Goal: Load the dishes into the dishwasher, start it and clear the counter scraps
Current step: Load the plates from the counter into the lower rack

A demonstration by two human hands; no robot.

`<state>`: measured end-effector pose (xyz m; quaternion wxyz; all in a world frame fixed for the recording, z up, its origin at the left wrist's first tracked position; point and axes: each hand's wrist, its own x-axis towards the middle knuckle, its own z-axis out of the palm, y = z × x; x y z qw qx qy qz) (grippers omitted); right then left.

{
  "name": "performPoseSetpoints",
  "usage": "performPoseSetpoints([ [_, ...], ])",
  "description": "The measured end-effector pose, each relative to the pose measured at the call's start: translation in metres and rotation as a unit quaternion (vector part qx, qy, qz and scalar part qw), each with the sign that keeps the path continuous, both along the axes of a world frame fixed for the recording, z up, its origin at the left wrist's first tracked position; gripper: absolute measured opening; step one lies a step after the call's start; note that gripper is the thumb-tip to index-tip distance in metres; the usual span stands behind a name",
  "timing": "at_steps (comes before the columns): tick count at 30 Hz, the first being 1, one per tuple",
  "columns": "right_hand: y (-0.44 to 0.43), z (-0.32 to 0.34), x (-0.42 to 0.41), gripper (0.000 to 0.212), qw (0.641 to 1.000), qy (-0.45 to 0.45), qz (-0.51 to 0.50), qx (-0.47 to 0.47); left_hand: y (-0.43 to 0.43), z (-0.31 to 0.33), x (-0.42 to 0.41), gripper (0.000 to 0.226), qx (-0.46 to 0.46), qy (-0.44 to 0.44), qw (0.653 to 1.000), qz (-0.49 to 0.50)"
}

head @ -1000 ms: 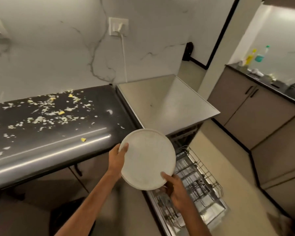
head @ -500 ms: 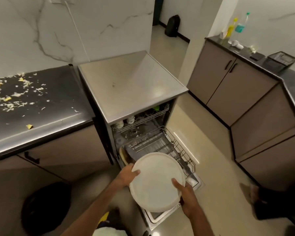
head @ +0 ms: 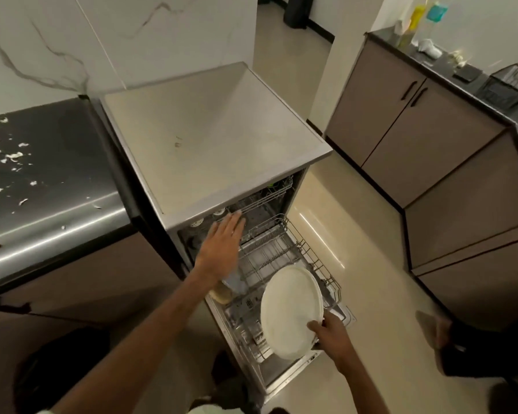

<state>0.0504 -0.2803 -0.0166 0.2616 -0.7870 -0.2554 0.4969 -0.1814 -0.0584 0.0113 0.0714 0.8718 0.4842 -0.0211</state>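
One smooth round plate (head: 292, 309), wire rack (head: 271, 253)

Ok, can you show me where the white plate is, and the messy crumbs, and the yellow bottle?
white plate (head: 290, 312), head view, middle of its face.
scraps (head: 12, 156), head view, one pale flake among them.
yellow bottle (head: 416, 14), head view, its body.

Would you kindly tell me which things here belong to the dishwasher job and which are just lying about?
Job: white plate gripped by the right hand, left hand at the open dishwasher, lower rack, counter scraps.
Lying about: yellow bottle, blue bottle, wire basket.
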Motion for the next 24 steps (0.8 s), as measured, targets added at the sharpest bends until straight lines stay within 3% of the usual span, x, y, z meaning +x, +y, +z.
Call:
performPoseSetpoints([
  [3, 0.043, -0.023, -0.003, 0.038, 0.983, -0.121, 0.137, 0.004, 0.052, 0.009, 0.006, 0.083, 0.119, 0.054, 0.991, -0.025],
  [6, 0.087, -0.055, -0.018, 0.044, 0.944, -0.208, 0.257, -0.013, 0.086, -0.009, 0.003, 0.089, 0.119, 0.097, 0.988, -0.001],
  [10, 0.134, -0.114, -0.044, 0.041, 0.903, -0.239, 0.357, -0.034, 0.088, -0.048, -0.016, 0.100, 0.079, 0.084, 0.991, 0.074],
  [12, 0.158, -0.148, -0.054, 0.035, 0.901, -0.225, 0.367, -0.058, 0.085, -0.059, -0.016, 0.100, 0.100, 0.088, 0.988, 0.076],
  [17, 0.204, -0.234, -0.077, 0.049, 0.901, -0.204, 0.375, -0.079, 0.089, -0.069, -0.011, 0.099, 0.149, 0.098, 0.982, 0.062],
  [24, 0.236, -0.304, -0.106, 0.056, 0.902, -0.220, 0.361, -0.086, 0.092, -0.075, -0.012, 0.099, 0.175, 0.073, 0.980, 0.059],
])
